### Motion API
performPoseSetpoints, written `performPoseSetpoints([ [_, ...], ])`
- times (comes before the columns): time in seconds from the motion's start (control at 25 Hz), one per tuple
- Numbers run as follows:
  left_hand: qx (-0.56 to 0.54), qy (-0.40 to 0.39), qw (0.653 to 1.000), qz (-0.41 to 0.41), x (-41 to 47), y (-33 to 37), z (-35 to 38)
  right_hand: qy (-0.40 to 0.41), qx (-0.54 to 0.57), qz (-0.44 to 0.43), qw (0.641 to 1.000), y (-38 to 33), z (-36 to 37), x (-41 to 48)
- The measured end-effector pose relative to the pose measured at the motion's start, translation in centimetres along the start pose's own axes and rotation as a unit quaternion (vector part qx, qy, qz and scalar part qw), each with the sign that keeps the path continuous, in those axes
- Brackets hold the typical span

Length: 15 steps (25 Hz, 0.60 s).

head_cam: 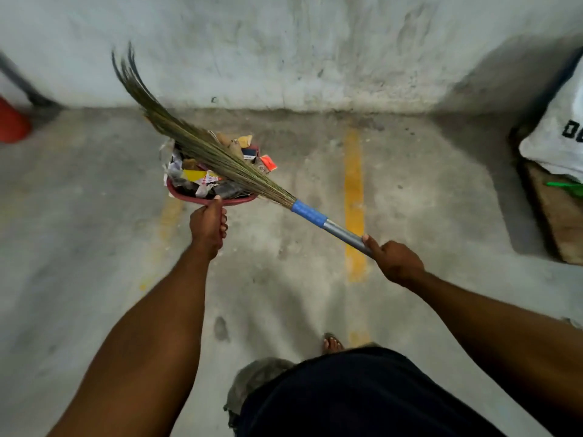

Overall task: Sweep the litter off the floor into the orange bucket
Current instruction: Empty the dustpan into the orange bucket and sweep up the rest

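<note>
A red dustpan [186, 198] heaped with litter [192, 175] is gripped by its handle in the left hand [208, 227] over a concrete floor [94, 222]. A broom [214, 152] is clasped by its silver handle in the right hand [397, 263], its bristles laid across the litter and slanted toward the wall [284, 42]. The hands are kept well apart. The orange bucket [11, 123] is cut off by the far left edge, well apart from the dustpan. A white sack [561, 134] is seen at right, beyond a yellow line [355, 200].
</note>
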<state>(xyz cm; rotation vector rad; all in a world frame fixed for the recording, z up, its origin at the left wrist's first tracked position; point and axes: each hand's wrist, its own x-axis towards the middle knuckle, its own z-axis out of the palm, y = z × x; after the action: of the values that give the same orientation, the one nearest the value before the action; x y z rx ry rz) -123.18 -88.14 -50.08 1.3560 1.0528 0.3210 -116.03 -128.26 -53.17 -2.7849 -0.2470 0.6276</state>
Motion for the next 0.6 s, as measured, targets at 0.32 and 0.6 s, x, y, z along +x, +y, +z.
performPoseSetpoints([
  [0.32,-0.043,0.083,0.996,0.000,11.3,3.5,-13.5,-0.031,-0.044,-0.098,0.994,-18.7,2.0,10.0],
  [0.6,-0.068,0.126,0.990,-0.006,22.8,7.3,-28.4,-0.037,-0.056,-0.124,0.990,-37.6,7.7,14.6],
])
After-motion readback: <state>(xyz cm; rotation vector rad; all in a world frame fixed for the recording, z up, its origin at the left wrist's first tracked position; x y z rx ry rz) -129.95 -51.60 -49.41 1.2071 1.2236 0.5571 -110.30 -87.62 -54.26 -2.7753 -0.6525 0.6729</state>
